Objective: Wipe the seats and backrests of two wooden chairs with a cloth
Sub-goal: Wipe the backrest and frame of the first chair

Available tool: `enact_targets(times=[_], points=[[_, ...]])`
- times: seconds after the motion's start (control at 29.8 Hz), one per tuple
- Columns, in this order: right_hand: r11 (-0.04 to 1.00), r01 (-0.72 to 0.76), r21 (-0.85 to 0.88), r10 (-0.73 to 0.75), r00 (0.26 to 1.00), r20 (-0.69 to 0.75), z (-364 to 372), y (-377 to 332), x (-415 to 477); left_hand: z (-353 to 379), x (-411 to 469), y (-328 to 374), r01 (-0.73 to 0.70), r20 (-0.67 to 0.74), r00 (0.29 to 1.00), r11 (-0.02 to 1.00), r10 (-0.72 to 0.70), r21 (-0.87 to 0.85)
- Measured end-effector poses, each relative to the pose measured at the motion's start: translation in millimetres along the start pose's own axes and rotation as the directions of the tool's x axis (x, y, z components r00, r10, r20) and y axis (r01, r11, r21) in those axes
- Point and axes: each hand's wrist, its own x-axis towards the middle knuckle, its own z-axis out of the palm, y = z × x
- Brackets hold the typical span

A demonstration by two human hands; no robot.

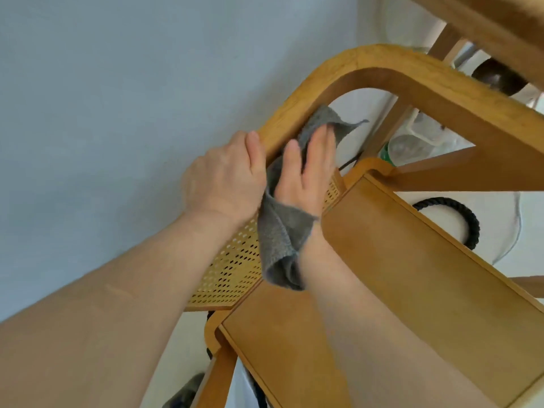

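1. Pressing flat on the grey cloth [279, 242], the right hand [306, 175] holds it against the inner face of the chair's cane backrest [232, 266], just under the curved top rail [294, 104] — fingers straight, nothing gripped
2. The left hand [229, 178] grips that rail, fingers wrapped over it
3. The backrest wipe looks under way; whether the wooden seat [397, 275] is done can't be told, and no second chair shows — likely still ahead
4. A table [494, 22] edge lies beyond, a black cord [459, 210] on the floor

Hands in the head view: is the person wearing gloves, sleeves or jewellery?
No. The left hand and right hand are ungloved, with no rings or watch showing; both forearms are bare, with no sleeve in view.
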Motion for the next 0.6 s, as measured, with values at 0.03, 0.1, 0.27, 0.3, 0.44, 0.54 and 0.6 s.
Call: enact_targets(times=[0.03, 0.1, 0.27, 0.3, 0.44, 0.54, 0.6], points=[[0.989, 0.100, -0.110, -0.098, 0.995, 0.022, 13, 19, -9, 1, -1, -1, -0.008, -0.023, 1.000, 1.000, 0.008, 0.004], [0.952, 0.212, -0.221, -0.224, 0.974, -0.031, 28, 58, -5, 5, -2, -3, -0.025, -0.055, 0.998, 1.000, 0.026, 0.012], [0.945, -0.323, -0.058, 0.301, 0.923, -0.240, 18, 139, 6, 11, -2, -5, -0.034, -0.123, 0.992, 0.999, 0.038, 0.036], [0.886, -0.461, 0.051, 0.460, 0.856, -0.237, 19, 138, 7, 11, -2, -5, -0.028, -0.133, 0.991, 0.999, 0.034, 0.046], [0.881, -0.416, 0.226, 0.457, 0.872, -0.177, 31, 83, 1, 9, -4, -1, -0.019, -0.132, 0.991, 0.998, 0.026, 0.056], [0.963, -0.029, 0.270, 0.049, 0.996, -0.070, 38, 44, -24, 10, -3, -1, -0.030, -0.128, 0.991, 0.998, 0.037, 0.053], [0.969, 0.170, 0.176, -0.165, 0.985, -0.045, 33, 45, -25, 10, -2, -2, -0.025, -0.121, 0.992, 0.998, 0.031, 0.050]])
